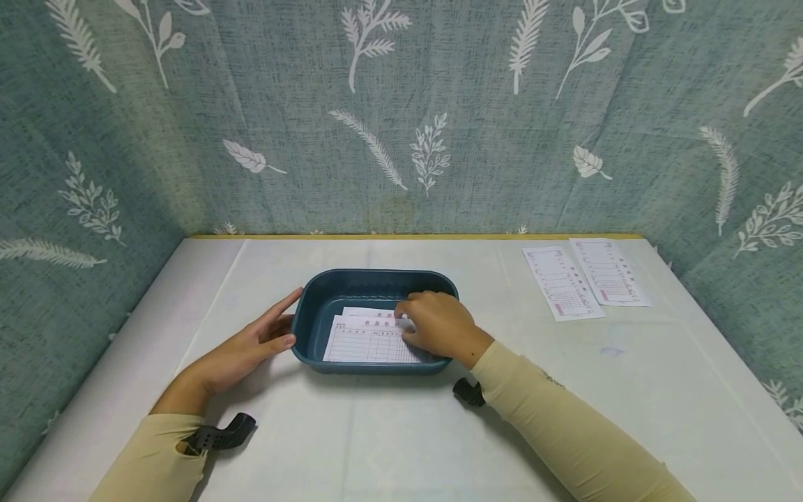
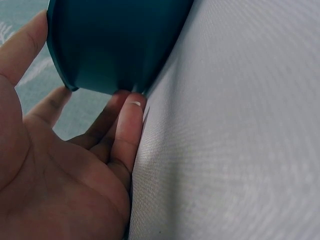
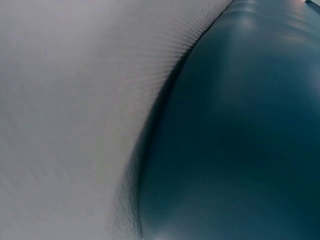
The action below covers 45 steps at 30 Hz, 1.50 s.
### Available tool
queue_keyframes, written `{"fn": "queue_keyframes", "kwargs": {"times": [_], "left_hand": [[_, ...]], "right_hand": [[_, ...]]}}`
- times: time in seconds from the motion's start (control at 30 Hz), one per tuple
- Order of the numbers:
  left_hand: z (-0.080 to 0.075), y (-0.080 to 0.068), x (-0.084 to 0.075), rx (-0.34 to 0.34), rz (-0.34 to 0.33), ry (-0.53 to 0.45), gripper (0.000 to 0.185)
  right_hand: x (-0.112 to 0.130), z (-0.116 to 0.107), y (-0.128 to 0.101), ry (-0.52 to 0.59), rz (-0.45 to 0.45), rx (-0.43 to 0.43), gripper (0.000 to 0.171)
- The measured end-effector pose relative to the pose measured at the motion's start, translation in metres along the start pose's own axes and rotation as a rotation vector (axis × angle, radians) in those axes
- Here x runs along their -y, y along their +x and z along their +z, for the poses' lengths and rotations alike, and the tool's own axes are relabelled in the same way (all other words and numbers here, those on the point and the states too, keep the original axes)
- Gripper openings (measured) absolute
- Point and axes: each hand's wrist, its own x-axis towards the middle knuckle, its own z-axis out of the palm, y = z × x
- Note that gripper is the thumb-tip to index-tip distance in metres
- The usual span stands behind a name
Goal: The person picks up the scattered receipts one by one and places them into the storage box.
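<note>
A dark teal plastic basin (image 1: pixel 376 368) stands on the white-covered table. Inside it lie two overlapping printed paper forms, the front form (image 1: pixel 360 343) covering most of the rear form (image 1: pixel 360 312). My right hand (image 1: pixel 439 324) reaches over the basin's right end and pinches the front form near its upper right corner; the fingertips are partly hidden. At the basin's left end, my left hand (image 1: pixel 257 345) touches the outer wall with extended fingers. The left wrist view shows the fingertips (image 2: pixel 131 117) low against the basin (image 2: pixel 120 45). Only the basin's outside (image 3: pixel 235 140) and the cloth appear in the right wrist view.
Two more printed slips, a left slip (image 1: pixel 564 282) and a right slip (image 1: pixel 610 272), lie side by side at the table's back right. A patterned green curtain (image 1: pixel 401 139) surrounds the table's back and sides. Black wrist straps (image 1: pixel 219 434) sit at both forearms.
</note>
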Motion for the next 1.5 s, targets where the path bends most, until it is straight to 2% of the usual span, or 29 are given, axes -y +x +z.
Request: {"fn": "queue_keyframes", "kwargs": {"times": [0.43,0.67,0.8,1.0,1.1,1.27,1.5], "left_hand": [[0.0,0.0,0.001,-0.007,-0.006,0.004,0.075],[0.001,0.001,0.0,0.0,0.02,0.003,0.074],[0.001,0.001,-0.001,-0.001,0.019,-0.001,0.075],[0.001,0.001,0.002,0.002,0.02,-0.009,0.076],[0.001,0.001,0.003,0.008,0.024,-0.024,0.076],[0.001,0.0,0.003,0.002,0.022,-0.017,0.076],[0.0,-0.001,0.003,0.006,0.027,-0.022,0.075]], "right_hand": [[0.0,0.001,-0.001,-0.015,-0.002,-0.023,0.025],[-0.001,0.0,-0.002,-0.02,-0.022,-0.047,0.023],[-0.004,0.0,-0.001,0.032,-0.044,-0.136,0.02],[-0.01,0.0,-0.006,0.215,-0.087,-0.384,0.013],[-0.012,-0.001,-0.012,0.281,-0.088,-0.477,0.011],[-0.016,-0.006,-0.026,0.315,-0.079,-0.529,0.013],[-0.026,-0.01,-0.044,0.382,-0.065,-0.526,0.011]]}}
